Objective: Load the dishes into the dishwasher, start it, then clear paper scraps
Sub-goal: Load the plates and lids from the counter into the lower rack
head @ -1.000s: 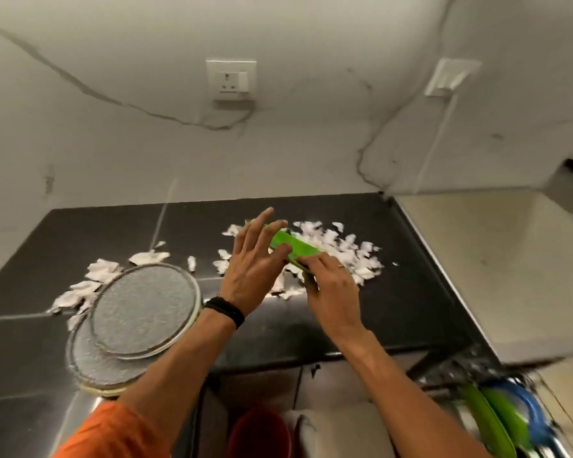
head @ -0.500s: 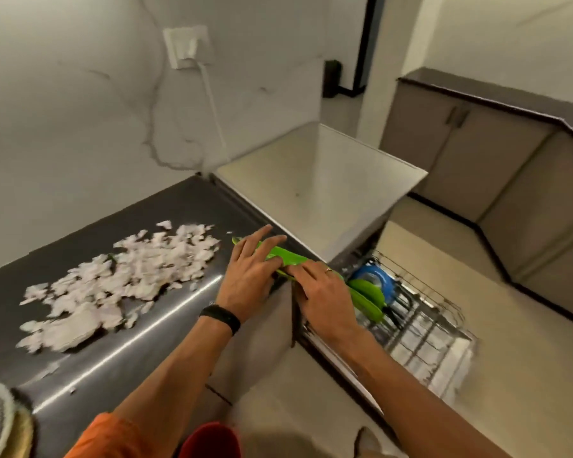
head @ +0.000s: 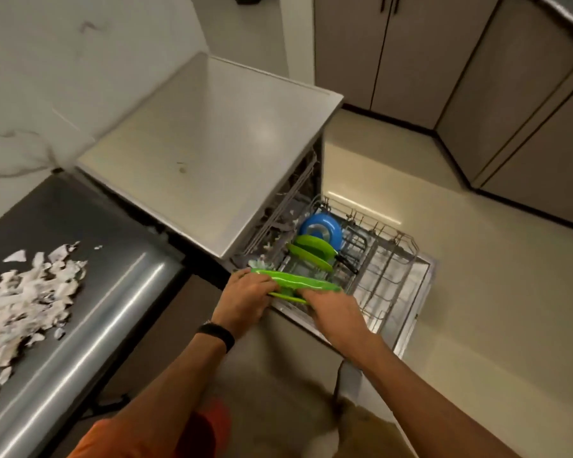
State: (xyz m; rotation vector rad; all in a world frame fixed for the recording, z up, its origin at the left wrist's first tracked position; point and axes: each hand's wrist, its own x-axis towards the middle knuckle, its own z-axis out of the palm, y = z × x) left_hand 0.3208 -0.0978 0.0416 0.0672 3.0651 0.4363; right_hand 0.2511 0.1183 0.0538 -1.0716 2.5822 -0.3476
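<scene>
I hold a green plate (head: pixel 295 281) edge-on with both hands, just above the near end of the pulled-out dishwasher rack (head: pixel 387 279). My left hand (head: pixel 245 300) grips its left rim and my right hand (head: pixel 334 312) grips its right side. Further back in the rack stand another green plate (head: pixel 311 251) and a blue plate (head: pixel 321 228), both upright. The dishwasher (head: pixel 212 143) has a pale flat top and its door hangs open below the rack. A heap of white paper scraps (head: pixel 24 302) lies on the dark counter (head: pixel 113 292) at the left.
Grey cabinets (head: pixel 477 77) line the far wall and right side, with pale floor (head: pixel 477 309) between them and the dishwasher. The right half of the rack holds only bare wire tines. A red object (head: pixel 212 424) shows near my feet.
The view has swung right from the counter to the dishwasher. Both hands carried the green plate off the counter and down over the near end of the rack.
</scene>
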